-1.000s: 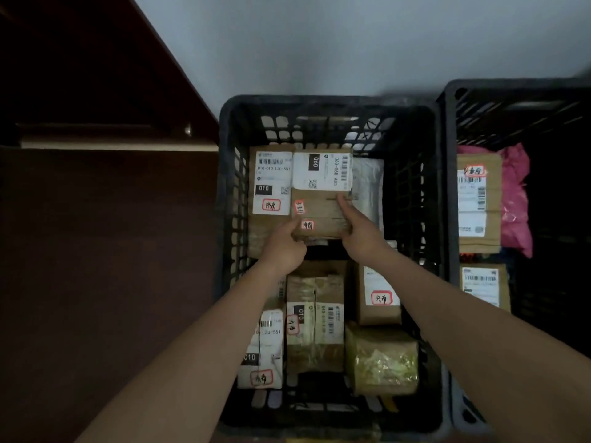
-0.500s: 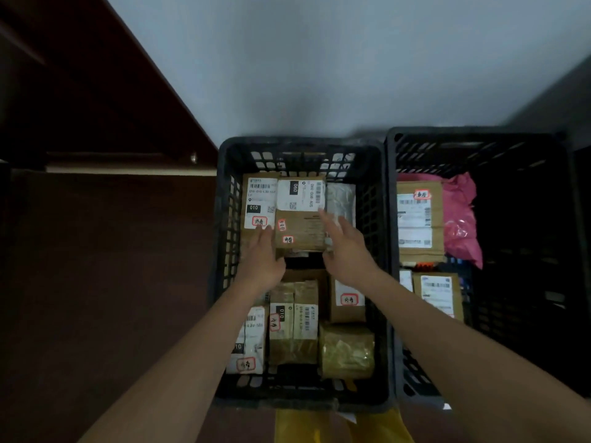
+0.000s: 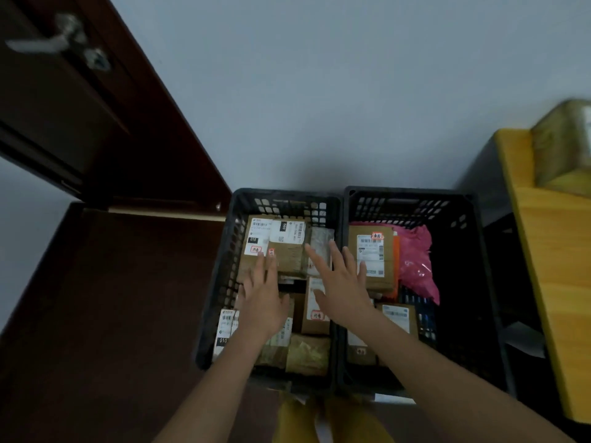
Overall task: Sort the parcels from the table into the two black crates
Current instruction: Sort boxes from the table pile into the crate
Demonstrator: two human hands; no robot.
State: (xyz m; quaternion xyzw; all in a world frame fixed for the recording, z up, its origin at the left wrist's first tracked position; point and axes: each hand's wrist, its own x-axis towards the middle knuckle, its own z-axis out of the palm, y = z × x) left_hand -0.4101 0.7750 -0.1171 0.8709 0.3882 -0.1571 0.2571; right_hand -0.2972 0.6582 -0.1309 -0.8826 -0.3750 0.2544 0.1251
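Both hands, left hand [image 3: 262, 298] and right hand [image 3: 340, 282], hover spread (holding nothing) over the left crate [image 3: 217, 282] of parcels

Both forearms are showing bare from the lower frame edge up to the wrists, with no sleeve, watch, band or glove on either. The left hand [image 3: 260, 302] and the right hand [image 3: 343, 284] are wearing no rings that can be made out. Below the arms, yellow trousers [image 3: 332, 422] are covering the person's legs.
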